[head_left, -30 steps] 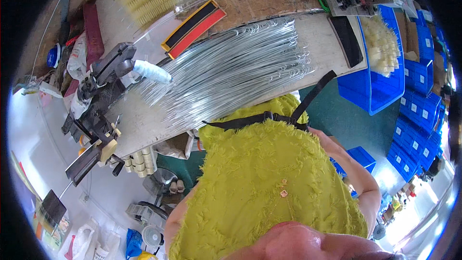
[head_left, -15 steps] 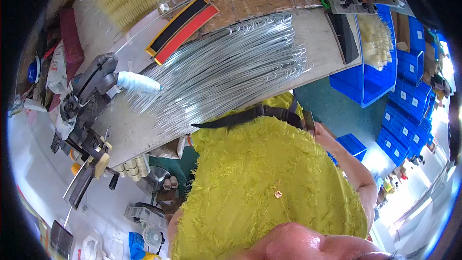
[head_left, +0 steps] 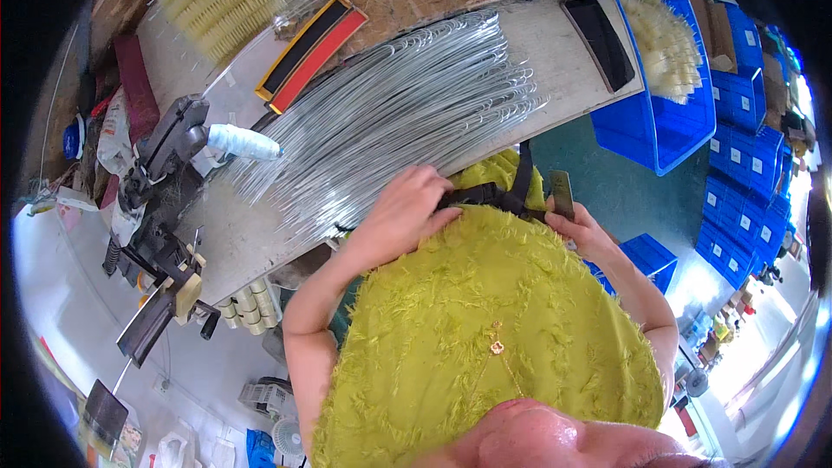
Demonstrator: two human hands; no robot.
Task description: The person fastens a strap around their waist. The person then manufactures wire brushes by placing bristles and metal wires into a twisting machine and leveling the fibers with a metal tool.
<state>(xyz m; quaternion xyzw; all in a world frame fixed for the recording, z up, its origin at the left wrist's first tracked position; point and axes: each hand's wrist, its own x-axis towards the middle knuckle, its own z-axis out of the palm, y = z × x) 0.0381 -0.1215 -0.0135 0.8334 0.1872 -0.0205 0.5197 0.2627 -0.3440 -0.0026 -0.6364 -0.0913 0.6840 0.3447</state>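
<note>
A black strap (head_left: 487, 198) runs across the waist of my yellow-green frayed top, at the table's front edge. My left hand (head_left: 407, 212) is closed over its left part, fingers curled and thumb toward the cloth. A small dark tip shows left of the wrist. At the right of my waist, my right hand (head_left: 582, 230) grips a flat, narrow, olive-grey plate (head_left: 562, 193) that stands up from the fingers. Its exact kind cannot be made out. Beyond my left hand lies a wide bundle of thin silvery wires (head_left: 390, 104) with looped ends at the right.
Yellow bristle brushes (head_left: 221, 4) lie at the far left, a black-and-red strip (head_left: 312, 52) beside the wires. A dark clamp machine (head_left: 173, 143) with a pale blue spool (head_left: 245, 142) stands left. A blue bin (head_left: 628, 134) with bristles is at right, a black pad (head_left: 598, 43) near it.
My left hand has come into view from below and closed over the strap. My right hand still grips the plate, which shows more now. The view has shifted slightly.
</note>
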